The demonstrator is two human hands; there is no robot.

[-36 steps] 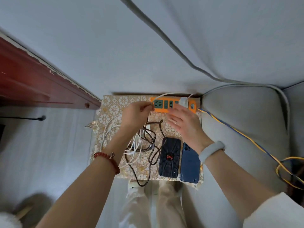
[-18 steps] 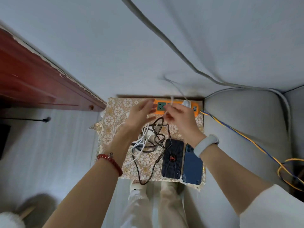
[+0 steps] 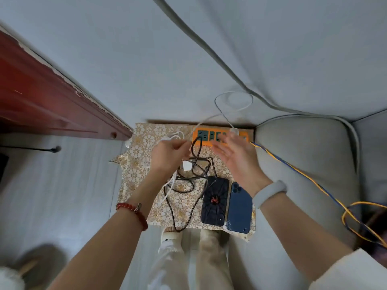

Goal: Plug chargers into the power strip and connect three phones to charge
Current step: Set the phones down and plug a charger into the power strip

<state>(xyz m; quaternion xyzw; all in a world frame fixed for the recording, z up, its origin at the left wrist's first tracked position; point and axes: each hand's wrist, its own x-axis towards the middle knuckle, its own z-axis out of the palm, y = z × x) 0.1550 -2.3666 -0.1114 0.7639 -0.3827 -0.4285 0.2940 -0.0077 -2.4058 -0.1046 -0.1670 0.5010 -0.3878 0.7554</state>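
Left hand (image 3: 167, 155) is curled shut, pinching thin white cables (image 3: 170, 137) just left of the orange rectangular power strip (image 3: 219, 136). Right hand (image 3: 234, 155) hovers flat-open over it, holding nothing. Strip runs left-right along the table's far edge.

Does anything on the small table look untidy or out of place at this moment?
Yes. The dark braided cable and the white cables lie knotted in one heap, a white charger block caught inside it, below the left hand. One dark loop hangs over the table's front edge. The two phones lie neatly side by side.
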